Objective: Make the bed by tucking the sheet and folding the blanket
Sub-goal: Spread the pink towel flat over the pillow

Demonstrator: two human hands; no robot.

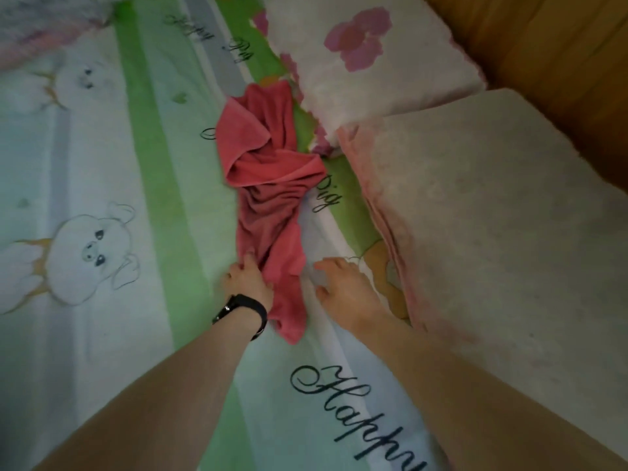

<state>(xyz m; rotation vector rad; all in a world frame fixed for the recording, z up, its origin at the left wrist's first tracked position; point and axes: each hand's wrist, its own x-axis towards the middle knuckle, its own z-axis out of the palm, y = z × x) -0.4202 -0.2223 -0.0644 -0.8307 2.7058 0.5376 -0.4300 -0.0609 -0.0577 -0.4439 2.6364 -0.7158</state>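
A crumpled red blanket [268, 185] lies in a long bunch across the printed bed sheet [102, 171], which has green stripes, cartoon pigs and "Happy Pig" lettering. My left hand [246, 282], with a black watch on its wrist, grips the near end of the red blanket. Just right of that end, my right hand [346, 287] rests flat on the sheet with fingers spread, holding nothing.
Two pillows sit along the right: a white one with pink flowers [367, 62] at the back and a pale pink-edged one [492, 212] nearer. A wooden headboard [560, 45] runs behind them. Another pale cloth [44, 25] shows at the top left corner.
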